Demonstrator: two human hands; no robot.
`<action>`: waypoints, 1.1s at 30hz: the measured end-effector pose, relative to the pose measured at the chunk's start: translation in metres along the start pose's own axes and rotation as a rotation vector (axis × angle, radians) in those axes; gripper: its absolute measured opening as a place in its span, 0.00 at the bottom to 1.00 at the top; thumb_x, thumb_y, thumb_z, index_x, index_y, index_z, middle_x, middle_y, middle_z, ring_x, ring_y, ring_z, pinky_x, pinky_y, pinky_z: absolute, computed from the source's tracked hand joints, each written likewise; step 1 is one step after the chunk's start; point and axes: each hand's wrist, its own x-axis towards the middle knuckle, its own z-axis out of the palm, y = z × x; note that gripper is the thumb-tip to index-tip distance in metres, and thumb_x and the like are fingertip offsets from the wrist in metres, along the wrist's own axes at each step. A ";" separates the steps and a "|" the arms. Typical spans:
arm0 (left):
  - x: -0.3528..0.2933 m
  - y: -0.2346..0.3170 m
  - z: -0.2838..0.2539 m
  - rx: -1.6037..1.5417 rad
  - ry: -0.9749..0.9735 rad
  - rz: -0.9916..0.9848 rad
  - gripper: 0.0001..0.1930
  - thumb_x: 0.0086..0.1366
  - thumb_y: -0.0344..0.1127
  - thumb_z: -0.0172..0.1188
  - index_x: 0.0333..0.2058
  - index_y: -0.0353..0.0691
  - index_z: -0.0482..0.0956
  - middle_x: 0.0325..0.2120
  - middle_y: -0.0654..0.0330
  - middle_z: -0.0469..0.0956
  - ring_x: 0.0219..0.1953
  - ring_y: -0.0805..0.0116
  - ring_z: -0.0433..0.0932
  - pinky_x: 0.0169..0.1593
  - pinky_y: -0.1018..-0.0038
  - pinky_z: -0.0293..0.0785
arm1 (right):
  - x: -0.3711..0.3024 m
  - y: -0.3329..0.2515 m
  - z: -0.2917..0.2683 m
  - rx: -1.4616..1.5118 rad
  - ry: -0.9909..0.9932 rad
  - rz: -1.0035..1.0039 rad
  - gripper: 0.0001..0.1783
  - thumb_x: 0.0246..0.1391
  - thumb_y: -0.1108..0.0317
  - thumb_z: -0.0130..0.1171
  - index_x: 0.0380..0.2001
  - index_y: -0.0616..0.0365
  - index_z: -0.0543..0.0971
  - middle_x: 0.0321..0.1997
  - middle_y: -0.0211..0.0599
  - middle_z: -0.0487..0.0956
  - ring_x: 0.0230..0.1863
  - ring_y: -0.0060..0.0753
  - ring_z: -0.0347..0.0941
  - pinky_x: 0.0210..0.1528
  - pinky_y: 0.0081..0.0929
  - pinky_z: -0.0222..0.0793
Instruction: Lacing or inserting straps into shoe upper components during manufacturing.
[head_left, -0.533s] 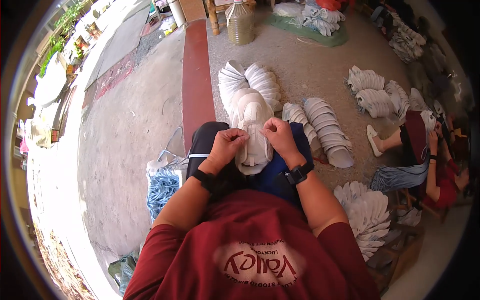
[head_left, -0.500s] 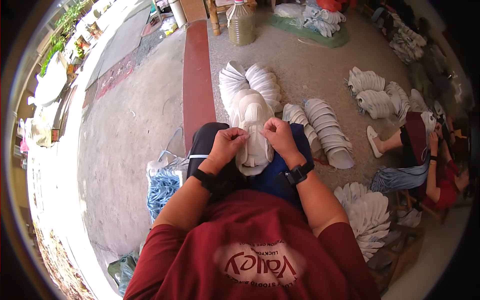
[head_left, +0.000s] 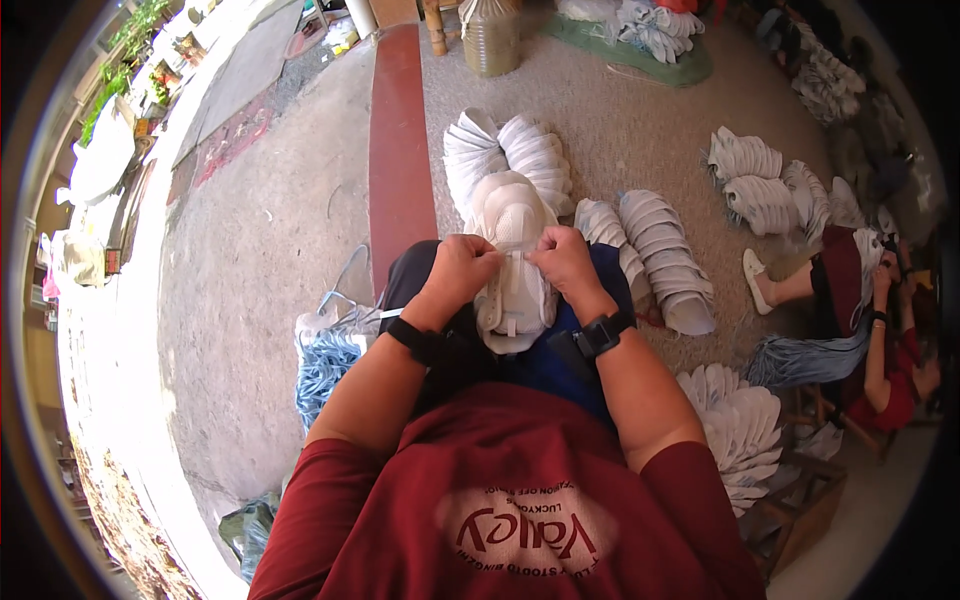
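Observation:
A whitish shoe upper (head_left: pixel 516 292) rests across my lap, its mesh toe end pointing away from me and its loop-tabbed end close to me. My left hand (head_left: pixel 462 272) is closed in a pinch at the left edge of the lacing opening. Opposite it, my right hand (head_left: pixel 572 268) pinches at the right edge. Whatever thin thing lies between the fingertips is too small to make out. Just beyond the toe, two curved rows of nested white uppers (head_left: pixel 505 150) lie on the ground.
More stacked uppers (head_left: pixel 665 255) lie right of my knee, with a fanned pile (head_left: pixel 735 430) nearer. Light-blue laces (head_left: pixel 328 370) hang in a bundle at my left. A seated co-worker (head_left: pixel 880 330) is at the right. A large jug (head_left: pixel 490 40) stands ahead.
Both hands have shifted slightly up the upper toward its toe, the left one more, and its wrist has turned. The whole view has moved a little.

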 end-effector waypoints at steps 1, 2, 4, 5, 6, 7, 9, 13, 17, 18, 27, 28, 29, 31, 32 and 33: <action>0.002 0.003 -0.001 0.007 -0.009 -0.009 0.11 0.50 0.34 0.59 0.22 0.29 0.78 0.13 0.59 0.73 0.18 0.78 0.69 0.25 0.76 0.68 | 0.001 -0.001 0.001 0.002 0.001 0.006 0.12 0.33 0.70 0.66 0.13 0.62 0.72 0.13 0.37 0.71 0.17 0.30 0.67 0.22 0.29 0.63; 0.003 0.004 -0.001 0.014 -0.018 -0.017 0.11 0.50 0.34 0.59 0.22 0.29 0.78 0.12 0.59 0.73 0.18 0.78 0.69 0.25 0.76 0.68 | 0.002 -0.002 0.002 -0.040 0.007 0.025 0.12 0.32 0.70 0.66 0.14 0.61 0.72 0.14 0.39 0.71 0.18 0.35 0.69 0.23 0.31 0.63; 0.007 0.002 0.000 0.025 -0.066 0.000 0.11 0.50 0.34 0.59 0.22 0.29 0.78 0.13 0.59 0.73 0.19 0.79 0.69 0.26 0.76 0.68 | 0.001 -0.006 0.003 -0.080 0.014 0.046 0.12 0.32 0.69 0.66 0.14 0.61 0.72 0.14 0.41 0.72 0.19 0.40 0.70 0.24 0.33 0.64; 0.010 0.000 0.000 0.036 -0.109 0.019 0.10 0.50 0.33 0.59 0.23 0.29 0.78 0.14 0.59 0.73 0.19 0.79 0.69 0.26 0.76 0.68 | 0.000 -0.008 0.003 -0.097 0.028 0.044 0.12 0.33 0.71 0.65 0.13 0.61 0.70 0.13 0.36 0.70 0.18 0.30 0.66 0.22 0.28 0.62; 0.013 -0.004 -0.001 0.038 -0.109 0.019 0.10 0.50 0.33 0.59 0.23 0.29 0.78 0.14 0.59 0.73 0.19 0.79 0.69 0.26 0.76 0.68 | 0.000 -0.009 0.003 -0.113 0.041 0.041 0.13 0.33 0.74 0.65 0.12 0.61 0.69 0.12 0.31 0.68 0.18 0.20 0.63 0.21 0.24 0.60; 0.016 -0.008 -0.004 -0.094 -0.198 -0.017 0.10 0.50 0.33 0.58 0.24 0.29 0.78 0.15 0.60 0.73 0.21 0.79 0.69 0.27 0.76 0.68 | 0.000 -0.009 0.003 -0.109 0.042 0.041 0.13 0.33 0.74 0.65 0.12 0.61 0.69 0.12 0.31 0.68 0.18 0.20 0.63 0.21 0.24 0.60; 0.016 -0.013 -0.005 -0.225 -0.283 -0.052 0.10 0.51 0.32 0.57 0.26 0.29 0.77 0.15 0.60 0.73 0.22 0.79 0.69 0.27 0.76 0.68 | 0.000 -0.006 0.003 -0.114 0.029 -0.003 0.12 0.34 0.68 0.65 0.14 0.60 0.71 0.16 0.41 0.73 0.22 0.45 0.71 0.25 0.36 0.65; 0.014 -0.004 0.010 0.185 -0.094 0.341 0.08 0.52 0.31 0.57 0.27 0.32 0.77 0.18 0.56 0.75 0.22 0.73 0.73 0.30 0.74 0.69 | -0.009 0.003 0.009 -0.099 0.102 -0.059 0.11 0.35 0.69 0.64 0.19 0.60 0.71 0.18 0.41 0.73 0.24 0.45 0.71 0.26 0.35 0.65; 0.006 -0.002 0.008 0.208 0.014 0.318 0.06 0.52 0.31 0.58 0.25 0.33 0.76 0.22 0.52 0.77 0.23 0.65 0.76 0.30 0.73 0.72 | -0.029 0.001 0.007 0.008 0.169 -0.244 0.12 0.37 0.74 0.62 0.28 0.59 0.72 0.25 0.40 0.73 0.25 0.40 0.70 0.29 0.32 0.64; 0.003 -0.003 0.006 0.089 -0.002 0.177 0.06 0.52 0.31 0.58 0.25 0.33 0.76 0.22 0.53 0.77 0.23 0.66 0.76 0.30 0.73 0.72 | -0.034 -0.005 0.006 0.012 0.139 -0.213 0.13 0.38 0.75 0.61 0.30 0.59 0.72 0.27 0.40 0.73 0.25 0.37 0.69 0.30 0.30 0.64; 0.005 -0.024 0.014 0.012 0.128 0.316 0.05 0.52 0.30 0.58 0.26 0.35 0.76 0.23 0.54 0.76 0.25 0.61 0.75 0.32 0.70 0.71 | -0.036 -0.002 0.009 0.007 0.151 -0.300 0.15 0.37 0.79 0.60 0.34 0.59 0.74 0.30 0.39 0.73 0.26 0.32 0.68 0.31 0.26 0.66; 0.005 -0.021 0.015 0.009 0.132 0.313 0.05 0.52 0.30 0.58 0.26 0.35 0.76 0.23 0.54 0.76 0.25 0.61 0.75 0.32 0.70 0.71 | -0.035 -0.002 0.008 0.004 0.146 -0.301 0.15 0.37 0.79 0.60 0.34 0.59 0.74 0.30 0.39 0.73 0.26 0.32 0.68 0.31 0.26 0.66; 0.006 -0.018 0.017 0.085 0.112 0.334 0.05 0.52 0.32 0.57 0.26 0.36 0.76 0.25 0.54 0.75 0.29 0.57 0.75 0.35 0.68 0.71 | -0.035 -0.001 0.008 0.024 0.149 -0.293 0.16 0.37 0.79 0.60 0.35 0.59 0.74 0.30 0.39 0.73 0.26 0.32 0.68 0.32 0.26 0.66; 0.010 -0.012 0.019 0.242 0.086 0.428 0.06 0.54 0.35 0.56 0.25 0.39 0.76 0.28 0.55 0.74 0.32 0.53 0.75 0.37 0.65 0.71 | -0.034 0.000 0.007 0.041 0.148 -0.287 0.17 0.37 0.79 0.60 0.36 0.59 0.75 0.30 0.39 0.74 0.26 0.33 0.69 0.32 0.26 0.66; 0.012 -0.012 0.019 0.240 0.090 0.425 0.06 0.54 0.35 0.56 0.25 0.39 0.76 0.28 0.55 0.74 0.32 0.53 0.75 0.37 0.65 0.71 | -0.034 0.001 0.007 0.014 0.151 -0.294 0.17 0.37 0.79 0.59 0.36 0.59 0.75 0.30 0.39 0.73 0.26 0.33 0.69 0.32 0.26 0.67; 0.014 -0.013 0.019 0.206 0.079 0.432 0.06 0.53 0.35 0.57 0.26 0.38 0.76 0.27 0.56 0.74 0.32 0.53 0.75 0.37 0.66 0.71 | -0.034 0.002 0.007 -0.013 0.154 -0.300 0.17 0.38 0.79 0.58 0.36 0.59 0.75 0.30 0.39 0.73 0.27 0.34 0.69 0.32 0.26 0.67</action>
